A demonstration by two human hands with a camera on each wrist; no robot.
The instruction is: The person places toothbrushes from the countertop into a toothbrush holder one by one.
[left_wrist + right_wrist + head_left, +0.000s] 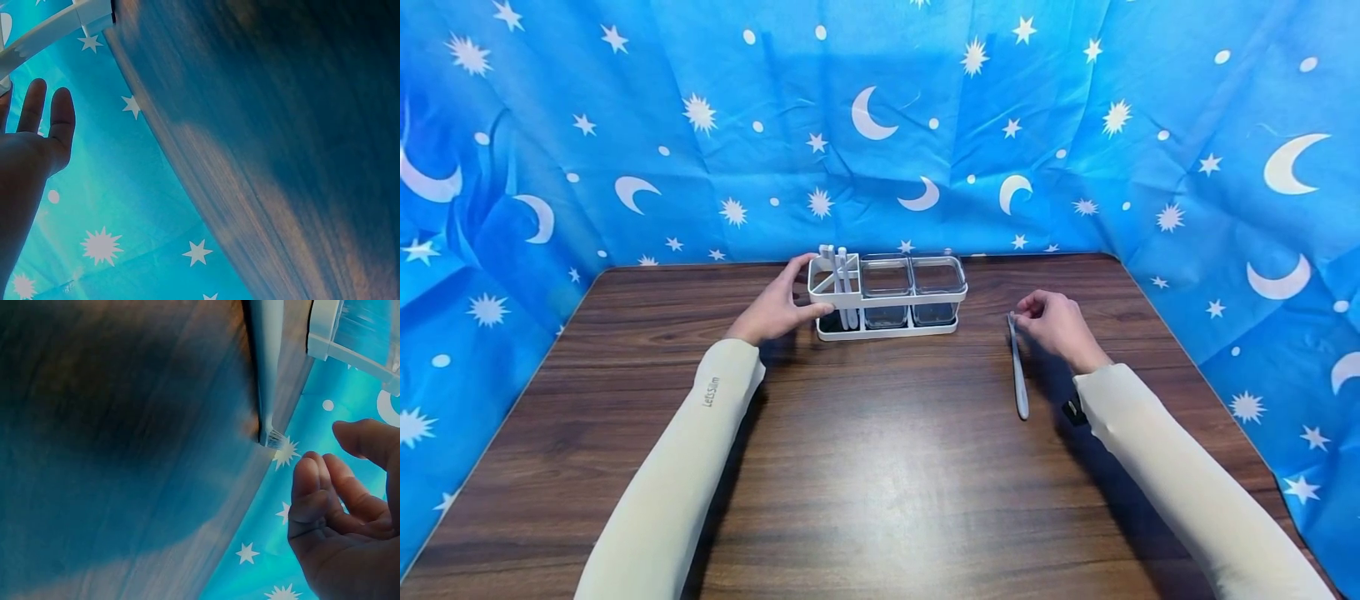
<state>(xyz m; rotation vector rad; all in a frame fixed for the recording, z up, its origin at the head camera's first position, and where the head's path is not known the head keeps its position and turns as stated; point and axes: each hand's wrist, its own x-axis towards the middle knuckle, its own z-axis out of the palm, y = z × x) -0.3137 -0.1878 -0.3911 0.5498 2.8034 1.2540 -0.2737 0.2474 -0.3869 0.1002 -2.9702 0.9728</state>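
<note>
A white toothbrush holder [925,298] stands at the far middle of the table. Two toothbrushes [843,279] lean in its left section, and two clear cups [886,316] sit in the others. My left hand [778,306] grips its left end, thumb at the front and fingers toward the back; the left wrist view shows the white rail [45,35] above the fingers. Another toothbrush [1018,371] lies on the table at the right, bristle head pointing away. My right hand [1055,323] is beside that head, fingers bent, thumb and fingertips apart in the right wrist view.
The dark wooden table [880,467] ends just behind the holder. A blue curtain [805,150] with moons and stars hangs along the back and both sides. Bare tabletop separates the holder from the lying toothbrush.
</note>
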